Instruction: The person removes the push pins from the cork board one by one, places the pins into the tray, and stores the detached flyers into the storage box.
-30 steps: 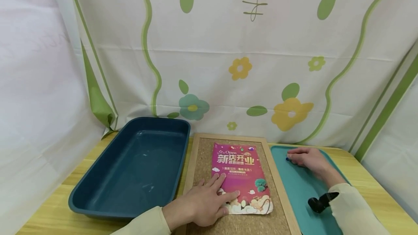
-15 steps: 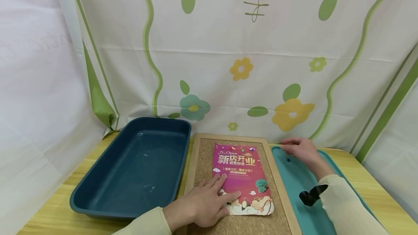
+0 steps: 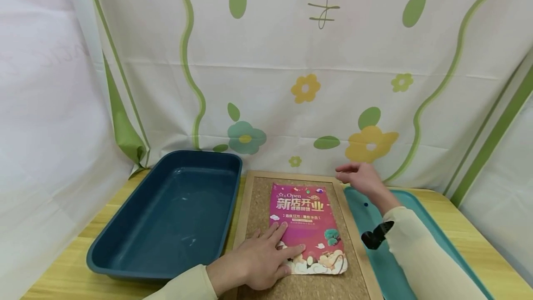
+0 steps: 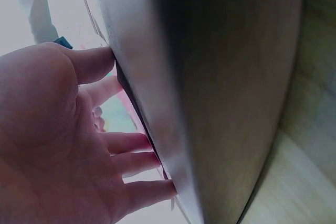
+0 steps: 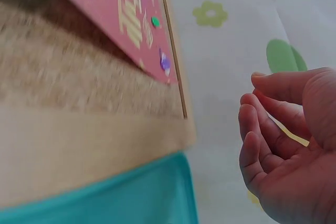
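Note:
A pink-and-purple paper poster (image 3: 306, 226) lies on a wood-framed cork board (image 3: 260, 193). My left hand (image 3: 264, 258) rests on the poster's lower left part with its fingers spread. In the left wrist view that hand's palm (image 4: 47, 124) shows beside the board's edge. Above the board's far right corner hovers my right hand (image 3: 362, 178), apart from the poster. The right wrist view shows its fingers (image 5: 249, 124) curled, with thumb and forefinger tips close together; whether something tiny sits between them is hidden. A small dark blue object (image 3: 366, 204) lies on the teal tray (image 3: 393, 272).
A deep dark blue tub (image 3: 166, 214) stands left of the board. The teal tray borders the board's right side. Behind them hangs a white flowered cloth (image 3: 258, 82), close to the far edge of the wooden table (image 3: 493, 244).
My right hand has lifted off the tray, away from the small blue object, and moved left to the board's far right corner. The left hand keeps its place on the poster.

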